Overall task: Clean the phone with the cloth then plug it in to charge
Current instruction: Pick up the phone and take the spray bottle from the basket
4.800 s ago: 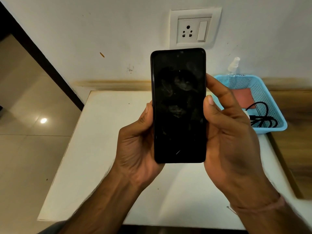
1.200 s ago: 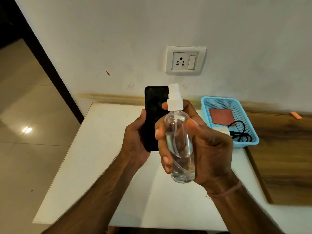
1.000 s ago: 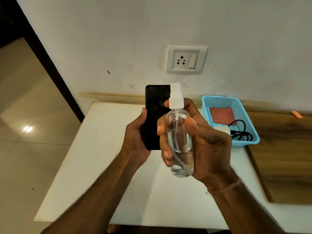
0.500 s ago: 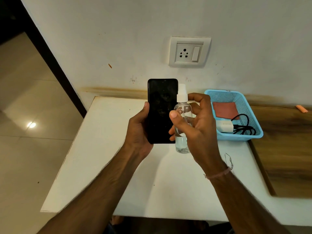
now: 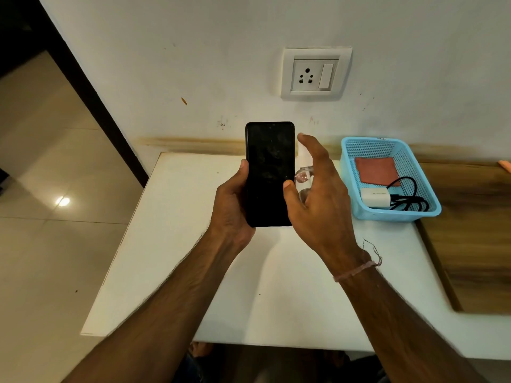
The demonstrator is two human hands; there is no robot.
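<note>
My left hand [image 5: 231, 211] grips a black phone [image 5: 269, 172] upright over the white table [image 5: 193, 244], its smudged dark screen facing me. My right hand [image 5: 320, 200] hovers just right of the phone with fingers spread and loose. Behind it a clear spray bottle [image 5: 302, 176] shows only in small patches between thumb and fingers; I cannot tell whether the hand touches it. A reddish-brown cloth [image 5: 376, 170] lies folded in the blue basket [image 5: 398, 212], beside a white charger [image 5: 374, 197] and its coiled black cable [image 5: 409, 201].
A white wall socket with a switch [image 5: 315, 74] sits above the table on the wall. A wooden surface [image 5: 475, 230] adjoins the table on the right. Tiled floor and a dark door frame lie to the left.
My right hand has lowered the spray bottle down and away toward the table and loosened its fingers from it. The phone stays upright in my left hand.
</note>
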